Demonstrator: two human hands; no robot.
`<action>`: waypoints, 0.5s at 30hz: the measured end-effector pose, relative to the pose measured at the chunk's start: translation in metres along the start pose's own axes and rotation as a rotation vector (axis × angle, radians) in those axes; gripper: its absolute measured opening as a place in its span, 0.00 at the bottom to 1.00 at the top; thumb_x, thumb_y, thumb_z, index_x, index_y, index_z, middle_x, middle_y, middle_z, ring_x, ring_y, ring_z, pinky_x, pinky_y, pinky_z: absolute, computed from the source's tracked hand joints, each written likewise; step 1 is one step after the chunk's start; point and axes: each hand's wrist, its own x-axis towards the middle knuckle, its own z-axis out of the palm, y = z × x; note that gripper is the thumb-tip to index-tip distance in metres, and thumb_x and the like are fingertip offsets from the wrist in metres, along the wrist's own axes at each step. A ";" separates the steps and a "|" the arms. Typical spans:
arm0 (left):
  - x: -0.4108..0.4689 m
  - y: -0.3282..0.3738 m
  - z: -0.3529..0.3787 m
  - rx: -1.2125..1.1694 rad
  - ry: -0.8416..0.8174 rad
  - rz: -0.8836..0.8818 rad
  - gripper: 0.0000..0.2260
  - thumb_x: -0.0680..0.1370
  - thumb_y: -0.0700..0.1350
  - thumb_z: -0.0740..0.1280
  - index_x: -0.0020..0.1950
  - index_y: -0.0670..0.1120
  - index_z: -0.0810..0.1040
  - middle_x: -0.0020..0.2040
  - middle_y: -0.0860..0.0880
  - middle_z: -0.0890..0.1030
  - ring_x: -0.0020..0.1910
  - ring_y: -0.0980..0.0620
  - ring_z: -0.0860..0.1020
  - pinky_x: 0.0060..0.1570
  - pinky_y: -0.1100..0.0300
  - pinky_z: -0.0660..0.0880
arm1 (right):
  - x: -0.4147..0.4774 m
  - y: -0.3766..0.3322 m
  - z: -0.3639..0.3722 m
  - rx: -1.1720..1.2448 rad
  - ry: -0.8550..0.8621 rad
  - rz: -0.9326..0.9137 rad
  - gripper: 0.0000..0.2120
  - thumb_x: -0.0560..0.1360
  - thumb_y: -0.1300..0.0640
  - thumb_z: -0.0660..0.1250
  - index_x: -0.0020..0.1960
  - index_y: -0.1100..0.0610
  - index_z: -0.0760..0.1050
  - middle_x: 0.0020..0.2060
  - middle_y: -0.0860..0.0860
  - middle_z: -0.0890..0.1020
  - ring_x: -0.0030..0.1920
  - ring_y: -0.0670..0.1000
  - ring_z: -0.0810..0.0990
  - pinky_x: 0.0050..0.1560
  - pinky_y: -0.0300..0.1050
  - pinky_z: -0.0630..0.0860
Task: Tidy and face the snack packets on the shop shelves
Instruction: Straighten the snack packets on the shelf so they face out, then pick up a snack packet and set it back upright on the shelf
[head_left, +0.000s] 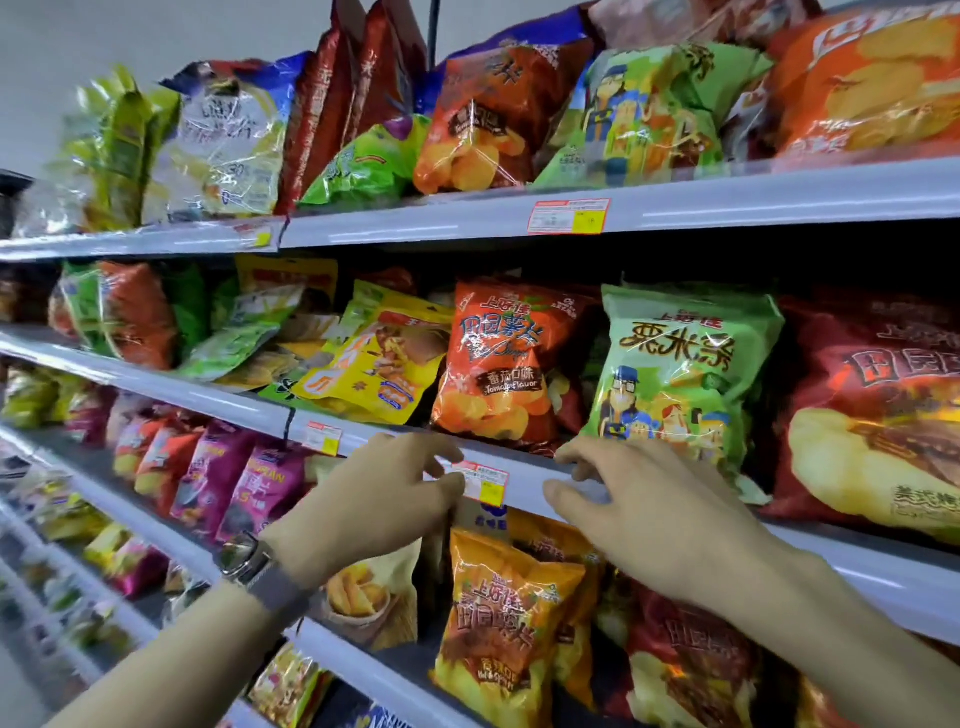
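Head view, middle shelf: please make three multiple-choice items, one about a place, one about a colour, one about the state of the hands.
1. Where does the green packet stand relative to the orange tomato packet?
A. to its left
B. to its right
C. one shelf below

2. What colour is the tilted packet left of the orange one?
A. yellow
B. blue
C. black

3. What are the left hand and the right hand doing?
A. both grip one packet
B. one lifts a bottle
C. neither holds a packet; both are at the shelf edge

Answers: 1 B, the green one stands on the right side; 2 A, its front is mainly yellow; 3 C, the fingers are spread at the shelf edge with nothing in them.
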 end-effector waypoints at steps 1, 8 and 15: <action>0.002 -0.014 -0.007 0.008 -0.025 -0.026 0.15 0.82 0.55 0.65 0.69 0.56 0.79 0.60 0.54 0.83 0.58 0.51 0.81 0.59 0.53 0.78 | 0.009 -0.010 0.005 -0.002 -0.008 -0.017 0.22 0.80 0.32 0.55 0.69 0.39 0.71 0.59 0.40 0.79 0.59 0.49 0.78 0.57 0.51 0.76; 0.029 -0.119 -0.068 0.074 -0.040 -0.135 0.15 0.82 0.56 0.68 0.67 0.54 0.80 0.58 0.54 0.83 0.56 0.51 0.81 0.57 0.59 0.74 | 0.082 -0.088 0.045 0.112 0.063 -0.048 0.18 0.78 0.33 0.60 0.62 0.40 0.75 0.53 0.40 0.81 0.56 0.50 0.79 0.53 0.52 0.77; 0.092 -0.220 -0.109 0.089 -0.023 -0.169 0.14 0.81 0.54 0.68 0.65 0.51 0.82 0.57 0.48 0.86 0.51 0.47 0.84 0.51 0.58 0.78 | 0.164 -0.149 0.085 0.226 0.108 -0.002 0.21 0.80 0.38 0.63 0.71 0.43 0.72 0.69 0.44 0.77 0.66 0.51 0.76 0.63 0.52 0.75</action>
